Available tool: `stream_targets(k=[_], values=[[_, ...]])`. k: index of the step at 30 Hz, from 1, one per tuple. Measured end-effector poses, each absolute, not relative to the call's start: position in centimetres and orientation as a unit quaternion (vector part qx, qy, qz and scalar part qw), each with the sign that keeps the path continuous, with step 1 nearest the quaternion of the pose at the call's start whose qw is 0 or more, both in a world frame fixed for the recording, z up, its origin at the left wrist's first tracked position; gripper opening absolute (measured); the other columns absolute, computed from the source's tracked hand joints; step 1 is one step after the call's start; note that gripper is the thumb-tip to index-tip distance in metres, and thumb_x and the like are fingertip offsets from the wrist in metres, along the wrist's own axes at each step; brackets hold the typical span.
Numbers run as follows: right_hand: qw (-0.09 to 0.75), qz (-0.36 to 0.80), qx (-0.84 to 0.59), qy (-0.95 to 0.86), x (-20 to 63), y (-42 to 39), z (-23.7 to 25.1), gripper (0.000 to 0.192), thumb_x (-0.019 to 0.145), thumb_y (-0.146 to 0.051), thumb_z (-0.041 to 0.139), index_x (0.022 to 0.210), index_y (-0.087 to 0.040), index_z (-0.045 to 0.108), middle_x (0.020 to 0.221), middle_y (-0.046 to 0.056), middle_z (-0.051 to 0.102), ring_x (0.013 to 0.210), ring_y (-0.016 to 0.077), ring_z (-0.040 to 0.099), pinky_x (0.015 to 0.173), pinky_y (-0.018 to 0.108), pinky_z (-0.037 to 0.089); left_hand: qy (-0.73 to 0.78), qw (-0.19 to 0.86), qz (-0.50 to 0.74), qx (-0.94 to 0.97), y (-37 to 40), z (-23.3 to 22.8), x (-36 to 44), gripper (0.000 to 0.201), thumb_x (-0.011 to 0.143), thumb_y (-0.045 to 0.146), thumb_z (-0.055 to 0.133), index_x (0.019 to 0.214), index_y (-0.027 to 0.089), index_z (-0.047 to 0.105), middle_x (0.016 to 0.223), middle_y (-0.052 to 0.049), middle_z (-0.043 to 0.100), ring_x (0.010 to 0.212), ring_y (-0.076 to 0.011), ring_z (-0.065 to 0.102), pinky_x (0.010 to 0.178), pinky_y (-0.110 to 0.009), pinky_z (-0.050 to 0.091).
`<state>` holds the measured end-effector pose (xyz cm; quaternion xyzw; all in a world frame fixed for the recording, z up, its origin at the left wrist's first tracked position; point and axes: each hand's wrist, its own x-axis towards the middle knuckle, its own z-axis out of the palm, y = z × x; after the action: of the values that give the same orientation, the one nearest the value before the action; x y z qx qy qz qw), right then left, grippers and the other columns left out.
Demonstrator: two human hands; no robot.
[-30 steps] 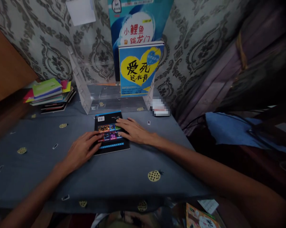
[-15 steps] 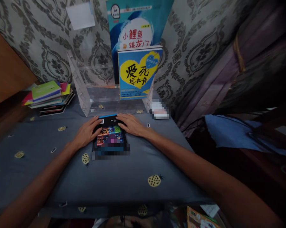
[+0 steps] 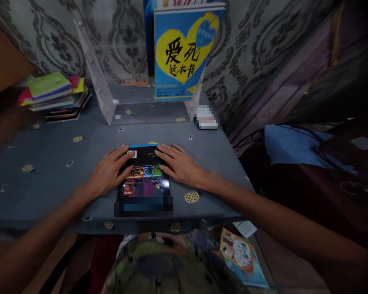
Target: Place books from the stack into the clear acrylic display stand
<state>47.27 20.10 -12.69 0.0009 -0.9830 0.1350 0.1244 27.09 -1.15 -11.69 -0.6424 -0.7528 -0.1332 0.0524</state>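
A black book (image 3: 146, 159) with a blue top edge, a white label and rows of small colourful pictures lies flat on the table. Part of its lower end is pixelated. On its left side rests my left hand (image 3: 110, 169), fingers stretched out and thumb over the cover. My right hand (image 3: 182, 167) lies against the opposite side, fingers spread across the upper right edge. Neither hand wraps round the book. Behind it stands a clear acrylic rack (image 3: 150, 113) holding an upright blue book (image 3: 184, 83) with a yellow heart.
A pile of books and papers (image 3: 54, 92) sits at the back left. By the rack's right foot is a small pixelated item (image 3: 206, 117). The table's dark cloth (image 3: 49, 192) ends near my body. A colourful book (image 3: 242, 257) lies below, and blue fabric (image 3: 291, 145) is at right.
The black book has moved away from the rack toward my body, both hands staying on its sides. My view has tilted down, showing more of the table's front edge and my lap.
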Motion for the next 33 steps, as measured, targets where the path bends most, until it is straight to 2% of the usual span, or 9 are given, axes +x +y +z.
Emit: stream_targets(k=[7,10,14,17,19,22,25,28,33], values=[[0.116,0.145,0.007,-0.983,50.3,17.4,-12.7,0.047,0.104,-0.033,0.044,0.147,-0.016,0.048,0.155,0.013,0.045,0.148,0.0282,0.036,0.121,0.053,0.032,-0.735,0.063,-0.152,-0.658,-3.3,-11.8,29.7,0.048,0.102,0.046,0.038,0.137,0.018,0.057,0.15,-0.015,0.052,0.138,-0.0307,0.05,0.114,-0.053,0.04],[0.094,0.159,0.06,-0.981,52.3,16.6,-12.4,0.051,0.105,-0.037,0.043,0.152,-0.017,0.041,0.158,0.013,0.042,0.15,0.0267,0.031,0.124,0.053,0.027,-0.725,0.067,-0.159,-0.667,-3.9,-11.7,30.4,0.046,0.102,0.043,0.04,0.138,0.018,0.055,0.15,-0.015,0.052,0.138,-0.0296,0.05,0.114,-0.052,0.041],[0.03,0.165,0.158,-0.973,54.9,16.4,-11.4,0.09,0.093,-0.065,0.055,0.159,-0.013,0.022,0.163,0.018,0.027,0.154,0.0296,0.02,0.125,0.058,0.018,-0.727,0.06,-0.164,-0.664,-4.2,-11.7,30.7,0.045,0.102,0.042,0.041,0.139,0.02,0.055,0.151,-0.014,0.051,0.139,-0.0291,0.049,0.114,-0.053,0.041],[-0.007,0.155,0.177,-0.972,56.0,16.0,-11.1,0.105,0.084,-0.063,0.069,0.16,-0.011,0.017,0.163,0.02,0.026,0.155,0.0313,0.017,0.125,0.057,0.016,-0.729,0.057,-0.161,-0.663,-4.2,-11.7,30.7,0.045,0.102,0.042,0.041,0.138,0.02,0.056,0.151,-0.014,0.051,0.139,-0.0294,0.049,0.114,-0.054,0.04],[-0.001,0.136,0.161,-0.977,56.1,15.5,-11.3,0.099,0.085,-0.048,0.075,0.159,-0.012,0.021,0.162,0.02,0.029,0.154,0.0307,0.017,0.125,0.057,0.018,-0.73,0.057,-0.158,-0.662,-4.2,-11.7,30.6,0.045,0.102,0.043,0.041,0.138,0.02,0.056,0.151,-0.014,0.051,0.14,-0.0292,0.048,0.114,-0.054,0.04],[0.042,0.106,0.147,-0.982,55.8,14.9,-11.8,0.079,0.089,-0.033,0.072,0.154,-0.009,0.034,0.157,0.02,0.039,0.152,0.0302,0.026,0.124,0.054,0.026,-0.732,0.057,-0.153,-0.662,-4.2,-11.7,30.7,0.046,0.102,0.043,0.041,0.139,0.021,0.055,0.151,-0.013,0.051,0.14,-0.0285,0.048,0.114,-0.053,0.041],[0.097,0.083,0.169,-0.977,55.3,14.9,-11.9,0.058,0.095,-0.035,0.065,0.143,-0.007,0.05,0.147,0.021,0.053,0.144,0.031,0.042,0.119,0.052,0.037,-0.733,0.056,-0.156,-0.66,-4.3,-11.8,30.6,0.045,0.101,0.041,0.042,0.139,0.021,0.056,0.151,-0.013,0.051,0.139,-0.0283,0.049,0.114,-0.054,0.041],[0.168,0.082,0.193,-0.963,54.7,15.3,-11.2,0.04,0.1,-0.038,0.058,0.128,-0.01,0.062,0.133,0.017,0.066,0.133,0.0285,0.056,0.112,0.048,0.047,-0.736,0.03,-0.16,-0.657,-4.2,-11.4,30.2,0.044,0.1,0.042,0.045,0.138,0.023,0.058,0.151,-0.012,0.052,0.138,-0.0278,0.05,0.114,-0.053,0.041],[0.263,0.194,0.19,-0.926,52.8,16.5,-9.0,0.035,0.106,-0.04,0.044,0.116,-0.015,0.067,0.111,0.01,0.076,0.111,0.02,0.07,0.093,0.035,0.057,-0.751,-0.103,-0.213,-0.617,-3.0,-8.9,28.5,0.047,0.098,0.053,0.043,0.128,0.026,0.068,0.141,-0.006,0.062,0.13,-0.0262,0.059,0.112,-0.047,0.045]])
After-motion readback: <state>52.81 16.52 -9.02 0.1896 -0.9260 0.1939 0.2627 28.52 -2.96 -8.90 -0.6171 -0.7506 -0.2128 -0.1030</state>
